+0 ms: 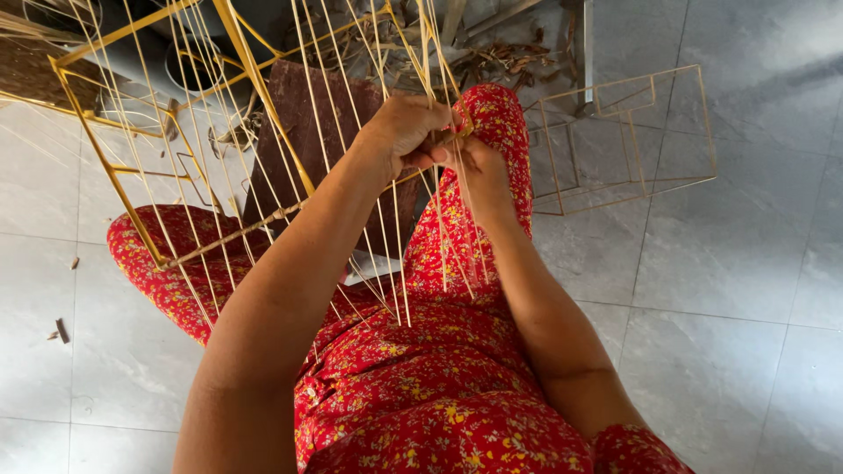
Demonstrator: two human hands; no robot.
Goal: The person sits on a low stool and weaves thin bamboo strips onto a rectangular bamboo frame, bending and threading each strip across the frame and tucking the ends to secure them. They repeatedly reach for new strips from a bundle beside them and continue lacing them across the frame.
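A yellow stick frame (114, 167) rests tilted across my lap, over red flowered trousers (421, 377). Several thin pale bamboo strips (386, 219) run through it from top to bottom. My left hand (406, 130) is closed around a bundle of these strips at the frame's right edge. My right hand (479, 171) pinches the same strips just beside it, fingers touching the left hand. Both hands meet above my right knee.
A second, finished-looking box frame of thin sticks (623, 140) lies on the grey tiled floor to the right. A dark brown board (316, 132) sits under the work. Dry scraps and strips (500, 57) lie piled at the top.
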